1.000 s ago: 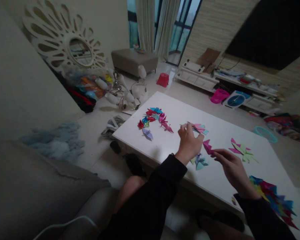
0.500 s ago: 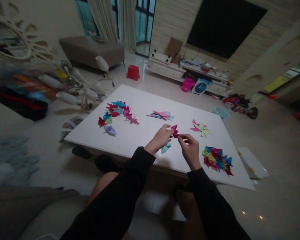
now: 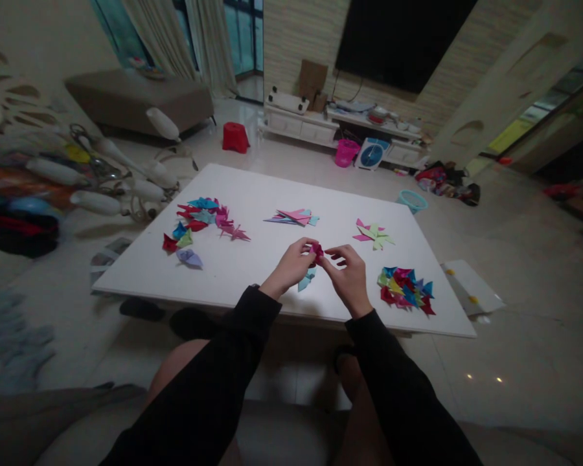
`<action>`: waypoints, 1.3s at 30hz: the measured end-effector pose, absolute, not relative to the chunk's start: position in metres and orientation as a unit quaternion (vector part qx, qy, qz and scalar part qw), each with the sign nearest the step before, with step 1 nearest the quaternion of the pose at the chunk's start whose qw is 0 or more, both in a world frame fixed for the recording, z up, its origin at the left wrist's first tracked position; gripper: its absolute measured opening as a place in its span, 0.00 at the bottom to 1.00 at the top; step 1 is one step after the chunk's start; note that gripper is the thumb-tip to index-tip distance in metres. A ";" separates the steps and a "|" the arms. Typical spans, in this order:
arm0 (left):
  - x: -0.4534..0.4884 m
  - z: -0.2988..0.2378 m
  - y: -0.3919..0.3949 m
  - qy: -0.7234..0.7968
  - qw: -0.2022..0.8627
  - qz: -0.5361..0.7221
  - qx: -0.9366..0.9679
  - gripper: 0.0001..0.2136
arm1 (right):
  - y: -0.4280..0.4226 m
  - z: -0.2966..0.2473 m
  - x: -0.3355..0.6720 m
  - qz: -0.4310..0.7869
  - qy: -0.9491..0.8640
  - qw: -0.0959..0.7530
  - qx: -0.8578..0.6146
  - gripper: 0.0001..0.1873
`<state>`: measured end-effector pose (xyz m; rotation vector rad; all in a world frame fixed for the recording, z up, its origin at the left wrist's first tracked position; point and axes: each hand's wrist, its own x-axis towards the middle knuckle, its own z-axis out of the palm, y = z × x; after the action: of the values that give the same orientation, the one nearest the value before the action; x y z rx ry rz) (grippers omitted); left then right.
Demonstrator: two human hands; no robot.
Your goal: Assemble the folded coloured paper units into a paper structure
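Observation:
Over the front middle of the table, my left hand [image 3: 295, 264] pinches a small magenta origami piece [image 3: 317, 252] between thumb and fingers. My right hand [image 3: 347, 270] meets it from the other side, thumb and index finger at its edge, the other fingers loosely curled. The piece's exact shape is partly hidden by the fingers. Just below it on the table lies a light-blue origami piece [image 3: 306, 279]. Beyond the hands are flat folded pink and blue papers [image 3: 296, 217]. Pink and pale-green folded papers [image 3: 374, 233] lie to the right.
The white table [image 3: 252, 188] carries a group of origami cranes and other folded pieces [image 3: 206, 217] at left. A dense multicoloured origami pile [image 3: 407, 288] lies near its right front. A lavender piece [image 3: 190, 258] sits apart at left. Beyond are a red stool [image 3: 236, 137] and a turquoise basket [image 3: 412, 200].
Both hands have drawn closer together around the magenta piece, which now shows less between the fingers. My right thumb has shifted against it. The whole view has turned slightly rightward.

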<state>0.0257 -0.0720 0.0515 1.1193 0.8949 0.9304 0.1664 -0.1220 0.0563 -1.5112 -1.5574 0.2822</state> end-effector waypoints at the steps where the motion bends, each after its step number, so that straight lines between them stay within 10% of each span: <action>1: 0.024 0.051 -0.072 0.395 0.652 0.407 0.503 0.08 | -0.121 0.055 0.166 0.115 -0.633 0.458 -0.613 0.09; 39: -0.002 0.048 -0.068 0.471 0.622 0.333 0.529 0.17 | -0.135 -0.028 0.363 0.109 -0.407 0.054 -0.905 0.09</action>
<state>-0.0022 -0.0675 0.0481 1.2165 1.0830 0.7644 0.3633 -0.1352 -0.0279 -2.7510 -1.2355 0.3302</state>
